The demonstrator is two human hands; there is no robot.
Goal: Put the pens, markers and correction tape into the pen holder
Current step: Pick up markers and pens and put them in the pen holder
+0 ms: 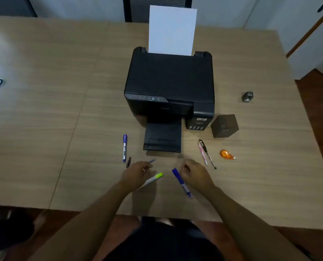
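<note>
Wooden table (43, 129), both hands low over scattered pens.

Left hand (136, 176) curls around a thin pen (151, 161), a green-capped highlighter (154, 178) beneath it; right hand (196, 175) is loosely curled beside a blue marker (181, 182), grasp unclear. Farther out lie another blue marker (125, 148), a pink pen (202, 154), a black pen (207, 154) and orange correction tape (227, 154). Beyond, right of the printer (169, 81), stands the dark pen holder (225, 125).

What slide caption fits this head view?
Both hands gathering pens and markers before a black printer, pen holder waiting right.
</note>
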